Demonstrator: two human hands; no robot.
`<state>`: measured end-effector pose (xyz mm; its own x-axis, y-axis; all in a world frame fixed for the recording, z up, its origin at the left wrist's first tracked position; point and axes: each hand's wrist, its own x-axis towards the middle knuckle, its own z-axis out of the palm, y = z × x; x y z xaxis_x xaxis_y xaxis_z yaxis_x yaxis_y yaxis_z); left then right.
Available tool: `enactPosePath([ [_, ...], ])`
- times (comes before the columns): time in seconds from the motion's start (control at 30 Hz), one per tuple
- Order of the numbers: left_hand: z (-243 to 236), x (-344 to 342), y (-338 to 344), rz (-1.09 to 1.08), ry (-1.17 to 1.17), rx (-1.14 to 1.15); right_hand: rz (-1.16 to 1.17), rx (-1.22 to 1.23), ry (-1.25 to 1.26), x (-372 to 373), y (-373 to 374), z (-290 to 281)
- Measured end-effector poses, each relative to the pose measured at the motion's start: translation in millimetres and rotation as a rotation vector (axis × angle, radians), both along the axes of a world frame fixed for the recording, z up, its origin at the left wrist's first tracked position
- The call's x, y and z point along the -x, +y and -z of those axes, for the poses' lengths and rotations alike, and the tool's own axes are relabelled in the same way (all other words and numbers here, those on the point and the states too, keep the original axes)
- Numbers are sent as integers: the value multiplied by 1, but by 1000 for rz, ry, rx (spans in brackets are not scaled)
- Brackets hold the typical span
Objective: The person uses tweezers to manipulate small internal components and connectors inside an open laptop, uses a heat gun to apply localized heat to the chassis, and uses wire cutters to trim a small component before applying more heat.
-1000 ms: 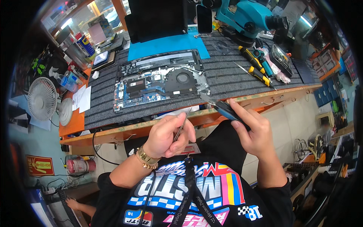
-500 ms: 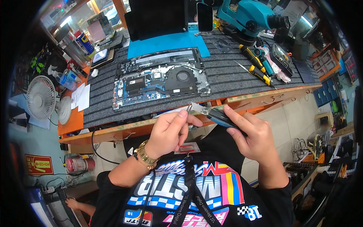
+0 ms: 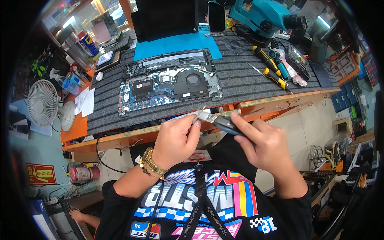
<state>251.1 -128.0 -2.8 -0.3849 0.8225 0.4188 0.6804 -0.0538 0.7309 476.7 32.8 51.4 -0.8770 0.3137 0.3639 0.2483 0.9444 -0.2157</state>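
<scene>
My right hand (image 3: 260, 138) is closed around a utility knife (image 3: 228, 125) with a dark handle, its blade out and pointing left. My left hand (image 3: 176, 138), with a gold watch on its wrist, pinches a small thin metal piece (image 3: 199, 115) between thumb and fingers. Blade and metal piece meet or overlap in front of the desk edge; motion blur hides whether they touch. Beyond my hands an opened laptop base (image 3: 172, 82) lies on the grey ribbed mat (image 3: 236, 86), its fan, blue board and battery exposed.
Yellow-black screwdrivers (image 3: 274, 78) lie at the mat's right, below a teal microscope (image 3: 260, 20). A dark screen (image 3: 168, 20) stands at the back on a blue mat (image 3: 178, 45). At left are a white fan (image 3: 43, 102) and a spray can (image 3: 89, 45). Another person's hand (image 3: 76, 215) shows lower left.
The knife has shifted slightly left, and its blade now lies against or across the metal piece. My left fingers have curled in more. The laptop base stays put.
</scene>
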Motion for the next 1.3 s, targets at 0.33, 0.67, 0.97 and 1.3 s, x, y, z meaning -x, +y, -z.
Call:
enactPosePath([
  [0.33,-1,-2,2,25,-1,-34,83,26,58,-1,11,2],
  [0.67,-3,-7,-1,18,-80,-44,243,-17,151,-6,31,7],
  [0.97,-1,-4,5,27,-26,-49,72,43,79,-7,4,7],
  [1.3,3,-2,2,28,-64,-82,110,66,109,-12,15,4],
])
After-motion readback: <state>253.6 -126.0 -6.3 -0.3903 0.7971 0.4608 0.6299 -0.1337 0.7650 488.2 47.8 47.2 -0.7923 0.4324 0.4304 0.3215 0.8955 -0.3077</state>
